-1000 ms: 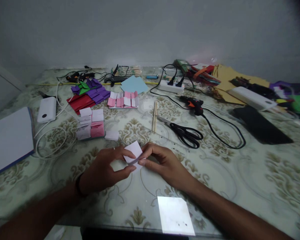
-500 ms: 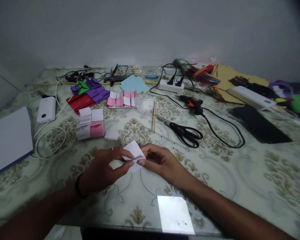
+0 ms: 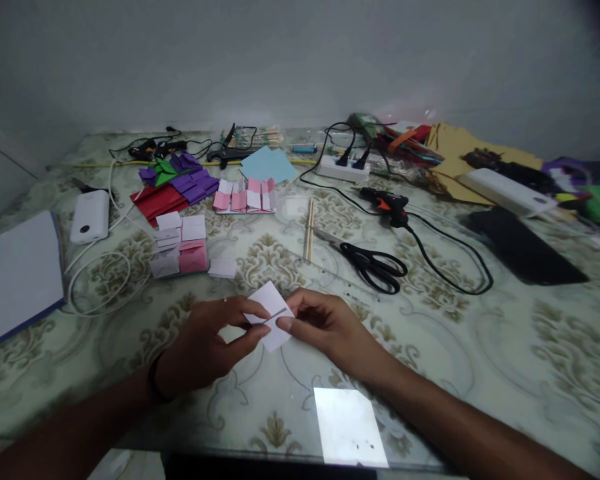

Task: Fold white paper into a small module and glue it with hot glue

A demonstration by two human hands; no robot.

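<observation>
Between my hands is a small folded piece of white paper (image 3: 273, 299), with a slit or fold line across its middle. My left hand (image 3: 220, 333) grips its left corner, thumb and index finger pinching near the fold. On the right corner, my right hand (image 3: 327, 327) holds it with the thumb on top and the fingers behind. A small folded white paper (image 3: 223, 269) lies on the table just beyond my left hand. Farther left stand folded pink and white paper pieces (image 3: 193, 257), and more pink and white pieces (image 3: 245, 195) sit behind them.
Black-handled scissors (image 3: 375, 267) lie by wooden sticks (image 3: 309, 230). A glue gun (image 3: 387, 203) with its cord is behind, near a white power strip (image 3: 343, 169). A power bank (image 3: 90, 217) and cable are left; a black phone (image 3: 525, 247) is right. Purple folded papers (image 3: 195, 187) lie behind.
The lower part of the folded paper has tilted toward me, so its face shows more as a diamond with the slit clearer. Both hands keep their hold. The view has shifted slightly.
</observation>
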